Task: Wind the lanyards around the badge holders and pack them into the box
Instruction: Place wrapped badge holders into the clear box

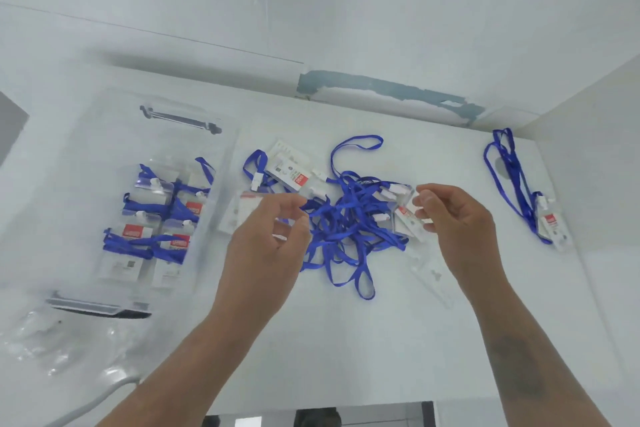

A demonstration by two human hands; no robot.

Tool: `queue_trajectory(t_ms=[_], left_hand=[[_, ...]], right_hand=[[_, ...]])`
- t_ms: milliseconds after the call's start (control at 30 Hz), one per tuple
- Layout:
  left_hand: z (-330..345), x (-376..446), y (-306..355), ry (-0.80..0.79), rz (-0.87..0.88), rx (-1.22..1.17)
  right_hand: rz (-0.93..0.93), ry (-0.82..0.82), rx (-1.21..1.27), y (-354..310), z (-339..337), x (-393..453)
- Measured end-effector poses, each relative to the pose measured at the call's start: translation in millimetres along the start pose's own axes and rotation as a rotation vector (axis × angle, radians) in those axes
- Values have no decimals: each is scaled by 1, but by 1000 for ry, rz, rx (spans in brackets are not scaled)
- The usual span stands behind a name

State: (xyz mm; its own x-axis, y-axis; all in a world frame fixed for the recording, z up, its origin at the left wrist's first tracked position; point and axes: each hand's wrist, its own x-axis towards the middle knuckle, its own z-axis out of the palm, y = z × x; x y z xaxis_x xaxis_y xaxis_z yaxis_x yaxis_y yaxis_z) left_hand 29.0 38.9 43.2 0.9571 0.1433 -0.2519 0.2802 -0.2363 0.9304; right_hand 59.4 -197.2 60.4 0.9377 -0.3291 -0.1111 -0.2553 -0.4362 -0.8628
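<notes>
Your left hand (pixel 273 229) curls its fingers, seemingly pinching a blue strand of the tangled lanyards (pixel 346 225). Your right hand (pixel 450 215) pinches a clear badge holder (pixel 405 215) at the tangle's right edge. The clear box (pixel 156 204) lies left, holding wound badges. Bare table (pixel 346 340) lies toward you.

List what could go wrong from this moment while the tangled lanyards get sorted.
1. The blue lanyards lie in one knotted pile; pulling with the left hand may tighten the knots or drag other badge holders along.
2. The right hand pinches a badge holder that seems still tied into the pile, so its clip could pop off.
3. The separate lanyard and badge near the table's right edge might get knocked off.
</notes>
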Motion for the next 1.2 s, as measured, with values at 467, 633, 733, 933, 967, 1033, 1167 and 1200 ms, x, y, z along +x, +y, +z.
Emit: queue_trajectory(t_ms=[467, 633, 733, 933, 967, 1033, 1167, 1200], left_hand=[[169, 3, 5, 58, -175, 97], [193, 17, -4, 21, -242, 137], [202, 24, -7, 4, -277, 148], [208, 34, -12, -46, -331, 156], [209, 36, -11, -62, -332, 161], [210, 39, -9, -98, -327, 167], [216, 40, -1, -205, -277, 212], [218, 38, 2, -244, -251, 213]], right_hand=[[108, -195, -253, 128, -77, 84], [48, -252, -542, 157, -59, 117], [6, -306, -750, 160, -49, 135], [2, -334, -845, 163, -44, 147], [1, -332, -860, 162, -44, 148], [5, -313, -853, 157, -46, 147], [205, -255, -477, 137, -53, 136], [297, -249, -283, 129, -55, 130]])
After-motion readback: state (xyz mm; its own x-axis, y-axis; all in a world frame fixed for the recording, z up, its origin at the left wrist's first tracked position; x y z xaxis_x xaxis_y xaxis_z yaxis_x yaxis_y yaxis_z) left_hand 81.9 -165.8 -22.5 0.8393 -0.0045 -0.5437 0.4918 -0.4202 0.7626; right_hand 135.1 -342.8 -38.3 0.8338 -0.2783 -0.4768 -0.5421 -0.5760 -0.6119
